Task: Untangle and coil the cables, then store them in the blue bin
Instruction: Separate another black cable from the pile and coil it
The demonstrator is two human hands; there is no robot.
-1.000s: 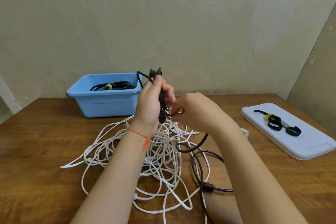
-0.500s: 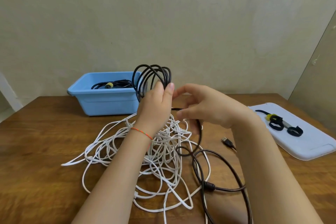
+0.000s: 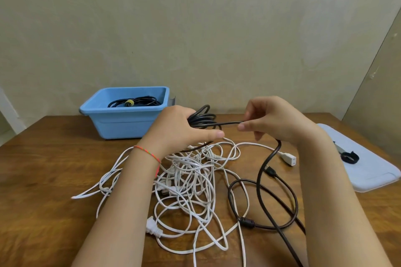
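Several loops of the black cable (image 3: 201,118) now lie gathered in my left hand (image 3: 180,130), and that coil has dropped from standing upright in front of me a moment ago to lying nearly flat, low over the surface (image 3: 43,180) at about 12 o'clock from the white tangle (image 3: 191,180). My left grip is wrapped round the bundle, thumb stretched out toward 3 o'clock. My right hand (image 3: 275,121) pinches the running strand between thumb and forefinger just beside the coil, and has drawn closer to my left than it was half a second back. From that pinch the free length falls toward 6 o'clock, curls in a loose ring past a ferrite lump (image 3: 246,222) and runs off the bottom edge, with its plug (image 3: 270,171) lying near the white connector (image 3: 289,158).

I judge the black cable is mostly free of the white one and part wound, with a fair length left to take in before it can be tied and stored. The blue bin (image 3: 121,123) sits at 11 o'clock with one tied black coil (image 3: 132,102) already inside. Black straps (image 3: 349,157) wait on the white tray (image 3: 368,171) at 3 o'clock.

No brand, label or writing can be read anywhere.
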